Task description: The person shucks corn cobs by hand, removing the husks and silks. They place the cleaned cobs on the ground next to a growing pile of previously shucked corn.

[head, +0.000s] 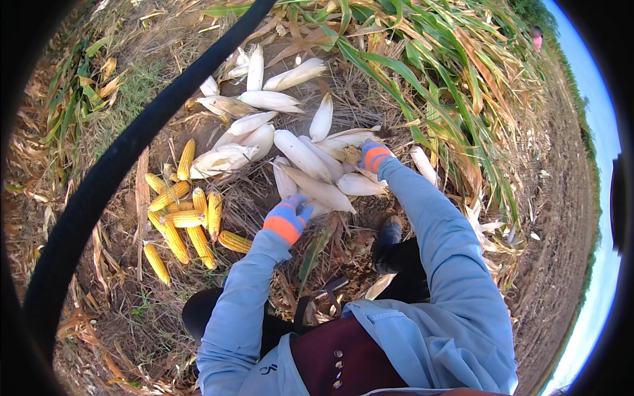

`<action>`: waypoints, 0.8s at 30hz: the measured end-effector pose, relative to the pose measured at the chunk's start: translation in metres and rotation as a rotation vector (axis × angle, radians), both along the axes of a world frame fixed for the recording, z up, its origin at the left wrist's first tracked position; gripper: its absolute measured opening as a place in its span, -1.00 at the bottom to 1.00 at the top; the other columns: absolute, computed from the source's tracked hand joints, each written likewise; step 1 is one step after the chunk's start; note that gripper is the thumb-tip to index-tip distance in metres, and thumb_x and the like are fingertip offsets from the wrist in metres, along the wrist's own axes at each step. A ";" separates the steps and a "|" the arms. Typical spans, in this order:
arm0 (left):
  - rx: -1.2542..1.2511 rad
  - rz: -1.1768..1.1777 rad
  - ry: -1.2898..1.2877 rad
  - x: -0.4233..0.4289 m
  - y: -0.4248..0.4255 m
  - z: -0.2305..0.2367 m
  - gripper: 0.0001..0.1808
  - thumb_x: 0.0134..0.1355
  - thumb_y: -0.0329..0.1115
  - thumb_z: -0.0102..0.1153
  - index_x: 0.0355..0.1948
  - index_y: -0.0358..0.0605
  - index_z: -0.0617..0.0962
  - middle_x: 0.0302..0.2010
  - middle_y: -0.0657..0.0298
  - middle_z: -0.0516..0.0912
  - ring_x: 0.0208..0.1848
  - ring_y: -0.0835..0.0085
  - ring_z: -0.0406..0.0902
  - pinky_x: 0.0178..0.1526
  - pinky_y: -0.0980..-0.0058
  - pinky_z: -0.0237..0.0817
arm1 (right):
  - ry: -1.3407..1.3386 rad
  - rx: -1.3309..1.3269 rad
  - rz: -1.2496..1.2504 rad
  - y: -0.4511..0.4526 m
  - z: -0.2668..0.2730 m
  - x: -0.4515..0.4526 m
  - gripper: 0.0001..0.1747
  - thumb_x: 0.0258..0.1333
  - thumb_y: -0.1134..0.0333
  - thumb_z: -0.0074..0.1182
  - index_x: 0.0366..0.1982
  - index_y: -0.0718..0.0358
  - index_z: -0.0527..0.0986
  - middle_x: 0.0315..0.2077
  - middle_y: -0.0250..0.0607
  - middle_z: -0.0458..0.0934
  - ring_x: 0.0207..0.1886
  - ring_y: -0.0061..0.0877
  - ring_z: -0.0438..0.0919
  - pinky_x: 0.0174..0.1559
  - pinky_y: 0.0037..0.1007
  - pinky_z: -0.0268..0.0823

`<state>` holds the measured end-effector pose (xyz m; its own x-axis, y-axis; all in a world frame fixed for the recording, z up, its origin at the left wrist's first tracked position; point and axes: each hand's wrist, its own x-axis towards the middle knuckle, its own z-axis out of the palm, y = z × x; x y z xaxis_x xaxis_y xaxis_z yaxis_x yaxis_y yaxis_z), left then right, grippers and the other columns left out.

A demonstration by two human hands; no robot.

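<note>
Several corn ears still in pale husks (pixel 302 156) lie heaped on the ground before me. My left hand (pixel 290 218), in a blue and orange knit glove, is at the near left edge of this heap, against the lower end of a husked ear (pixel 322 190). Its fingertips are partly hidden, so its grip is unclear. At the heap's right side, my gloved right hand (pixel 374 154) touches a husked ear with a brownish, dry end (pixel 349 152). Its fingers are mostly turned away from view. Left of my left hand, bare yellow corn cobs (pixel 185 218) lie in a loose pile.
Cut corn stalks with green and dry leaves (pixel 436 74) lie along the upper right. More husked ears (pixel 270 100) are scattered beyond the heap. My shoe (pixel 390 232) rests close to the near side. Far off stands a person (pixel 537 39). A dark strap-like band crosses the left.
</note>
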<state>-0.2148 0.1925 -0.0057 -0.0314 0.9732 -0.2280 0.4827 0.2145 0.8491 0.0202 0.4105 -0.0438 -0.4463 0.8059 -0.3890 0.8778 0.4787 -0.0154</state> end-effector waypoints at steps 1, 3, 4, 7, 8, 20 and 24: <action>0.006 0.008 -0.023 0.001 0.001 -0.001 -0.69 0.09 -0.31 0.13 -0.14 -0.21 0.47 -0.38 0.15 0.57 -0.39 0.44 0.49 -0.28 0.50 0.32 | 0.023 0.029 0.022 0.000 0.010 -0.001 -0.63 -0.22 0.17 0.17 -0.32 0.23 0.50 -0.30 -0.01 0.49 -0.24 -0.19 0.49 -0.16 -0.28 0.34; 0.021 0.019 -0.069 0.004 0.003 -0.005 -0.67 0.09 -0.31 0.12 -0.12 -0.20 0.47 -0.36 0.16 0.56 -0.40 0.46 0.48 -0.28 0.50 0.33 | 0.012 0.084 0.014 0.001 0.032 -0.003 -0.73 -0.15 0.24 0.10 -0.34 0.20 0.50 -0.40 -0.06 0.52 -0.34 -0.20 0.51 -0.23 -0.28 0.36; 0.013 0.024 -0.090 0.005 0.005 -0.007 -0.66 0.09 -0.31 0.12 -0.11 -0.20 0.46 -0.35 0.16 0.56 -0.40 0.47 0.47 -0.28 0.51 0.33 | 0.346 0.021 -0.180 0.001 0.045 -0.002 -0.84 -0.08 0.35 -0.02 -0.39 0.18 0.50 -0.53 -0.11 0.52 -0.45 -0.24 0.51 -0.33 -0.30 0.35; -0.013 0.044 -0.122 0.009 0.007 -0.012 -0.62 0.08 -0.29 0.14 -0.08 -0.20 0.44 -0.31 0.15 0.56 -0.37 0.45 0.48 -0.25 0.51 0.32 | 0.508 0.016 -0.005 0.003 0.069 -0.009 -0.82 -0.06 0.37 -0.04 -0.35 0.17 0.50 -0.48 -0.13 0.55 -0.41 -0.31 0.53 -0.32 -0.37 0.35; -0.017 0.044 -0.110 0.009 0.008 -0.012 -0.61 0.07 -0.28 0.14 -0.08 -0.20 0.44 -0.29 0.14 0.56 -0.34 0.42 0.49 -0.24 0.50 0.32 | 0.441 -0.005 -0.035 0.002 0.074 -0.010 -0.81 -0.06 0.36 -0.02 -0.33 0.17 0.51 -0.47 -0.13 0.56 -0.39 -0.31 0.53 -0.30 -0.38 0.36; 0.180 0.110 0.245 -0.003 -0.004 0.014 -0.52 -0.05 -0.20 0.24 -0.08 -0.13 0.45 -0.15 0.03 0.46 -0.11 0.11 0.42 -0.07 0.31 0.28 | 0.366 -0.110 -0.043 -0.031 0.003 -0.026 -0.52 -0.16 0.23 0.19 -0.14 0.26 0.45 -0.21 -0.01 0.50 -0.11 -0.23 0.46 -0.03 -0.34 0.27; 0.180 0.074 0.248 0.002 -0.002 0.016 -0.55 -0.05 -0.22 0.23 -0.10 -0.11 0.46 -0.16 0.04 0.46 -0.13 0.10 0.42 -0.09 0.31 0.28 | 0.317 -0.093 -0.110 -0.033 -0.012 -0.033 -0.49 -0.17 0.21 0.17 -0.10 0.23 0.43 -0.15 0.02 0.46 -0.03 -0.20 0.40 0.04 -0.33 0.21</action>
